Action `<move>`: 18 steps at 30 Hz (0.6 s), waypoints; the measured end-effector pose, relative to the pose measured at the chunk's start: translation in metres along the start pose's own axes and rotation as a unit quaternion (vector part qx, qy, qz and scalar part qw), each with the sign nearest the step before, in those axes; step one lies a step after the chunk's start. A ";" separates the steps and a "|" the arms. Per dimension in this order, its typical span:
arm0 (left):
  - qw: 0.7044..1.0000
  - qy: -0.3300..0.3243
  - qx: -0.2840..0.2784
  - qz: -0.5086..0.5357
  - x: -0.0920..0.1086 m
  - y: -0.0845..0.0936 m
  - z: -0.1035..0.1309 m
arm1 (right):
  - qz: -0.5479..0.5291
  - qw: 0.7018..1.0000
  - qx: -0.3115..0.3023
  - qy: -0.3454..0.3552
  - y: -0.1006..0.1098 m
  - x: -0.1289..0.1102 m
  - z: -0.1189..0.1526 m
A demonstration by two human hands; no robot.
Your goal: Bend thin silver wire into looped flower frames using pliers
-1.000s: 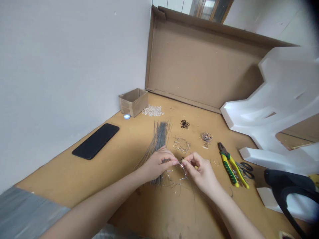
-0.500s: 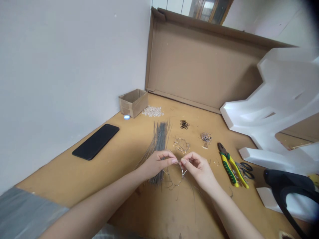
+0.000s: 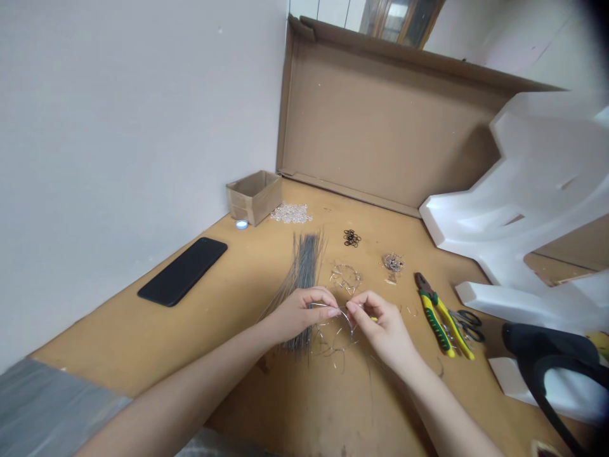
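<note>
My left hand [image 3: 302, 312] is closed in a pinch on a silvery wire ring [image 3: 351, 325] with short wire ends sticking out. Facing it, my right hand [image 3: 384, 322] pinches thin wire at the ring's upper edge, the fingertips of both hands a small gap apart. Something small and yellow [image 3: 374, 319] shows by the right fingers; its kind is unclear. Beneath and beside the left hand lies a bundle of thin grey wires [image 3: 305, 263]. A second wire ring [image 3: 346, 277] rests on the table just beyond the fingertips.
Yellow-green pliers [image 3: 436, 314] and dark-handled scissors [image 3: 469, 325] lie to the right. Farther back are black rings [image 3: 351, 238], a small wire coil [image 3: 393, 262], clear beads [image 3: 291, 213] and a cardboard box [image 3: 254, 198]. A black phone [image 3: 183, 271] lies left; white foam [image 3: 533, 178] stands right.
The wire ring has turned slightly between my fingers, and its upper edge shows more clearly. The fingertips have parted a little. A yellow bit now shows by the right hand.
</note>
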State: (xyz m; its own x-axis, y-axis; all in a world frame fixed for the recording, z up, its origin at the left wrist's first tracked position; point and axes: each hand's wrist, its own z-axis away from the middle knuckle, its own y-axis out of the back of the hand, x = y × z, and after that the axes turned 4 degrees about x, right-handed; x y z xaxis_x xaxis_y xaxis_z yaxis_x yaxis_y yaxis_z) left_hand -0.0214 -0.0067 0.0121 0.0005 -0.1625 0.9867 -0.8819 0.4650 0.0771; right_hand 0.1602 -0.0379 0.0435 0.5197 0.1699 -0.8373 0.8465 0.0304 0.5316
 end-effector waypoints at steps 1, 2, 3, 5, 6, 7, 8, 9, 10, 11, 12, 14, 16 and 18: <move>1.000 0.005 0.000 0.008 0.000 0.000 0.000 | -0.005 1.000 -0.002 -0.002 0.000 0.000 0.000; 1.000 0.013 -0.002 0.021 0.000 -0.001 0.000 | -0.011 1.000 -0.005 -0.003 0.000 0.000 0.000; 0.999 0.023 -0.006 0.038 0.000 -0.001 0.000 | -0.020 1.000 -0.010 -0.003 0.000 0.000 0.000; 0.996 0.041 -0.014 0.074 0.001 -0.001 0.001 | -0.043 0.999 -0.024 -0.003 0.000 -0.001 0.000; 0.995 0.046 -0.017 0.089 0.001 -0.002 0.001 | -0.054 0.998 -0.030 -0.003 0.000 -0.001 0.001; 0.994 0.048 -0.020 0.099 0.001 -0.002 0.001 | -0.063 0.997 -0.036 -0.003 0.001 -0.001 0.001; 0.993 0.048 -0.021 0.104 0.002 -0.002 0.002 | -0.068 0.997 -0.041 -0.003 0.002 -0.002 0.002; 0.993 0.047 -0.023 0.105 0.003 -0.002 0.002 | -0.067 0.997 -0.043 -0.003 0.003 -0.002 0.003; 0.993 0.046 -0.025 0.104 0.003 -0.001 0.003 | -0.061 0.997 -0.040 -0.005 0.004 -0.002 0.005; 0.993 0.045 -0.026 0.102 0.003 -0.001 0.003 | -0.052 0.998 -0.034 -0.008 0.006 -0.002 0.006; 0.994 0.046 -0.026 0.100 0.003 -0.001 0.003 | -0.042 0.999 -0.027 -0.012 0.009 -0.003 0.007; 0.993 0.054 -0.031 0.097 0.002 -0.001 0.003 | -0.035 0.999 -0.019 -0.023 0.012 -0.002 0.010; 0.993 0.064 -0.044 0.093 0.002 -0.001 0.003 | -0.038 0.999 -0.021 -0.033 0.014 -0.001 0.013; 0.991 0.074 -0.067 0.085 0.001 -0.002 0.003 | -0.047 0.998 -0.031 -0.041 0.011 0.000 0.015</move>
State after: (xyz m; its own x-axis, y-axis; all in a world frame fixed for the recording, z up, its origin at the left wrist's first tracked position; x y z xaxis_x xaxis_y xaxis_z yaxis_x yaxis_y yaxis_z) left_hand -0.0208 -0.0104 0.0129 -0.0645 0.0530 0.9965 -0.8052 0.5870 -0.0834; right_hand 0.1718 -0.0522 0.0473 0.4487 0.0826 -0.8898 0.8842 0.1032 0.4555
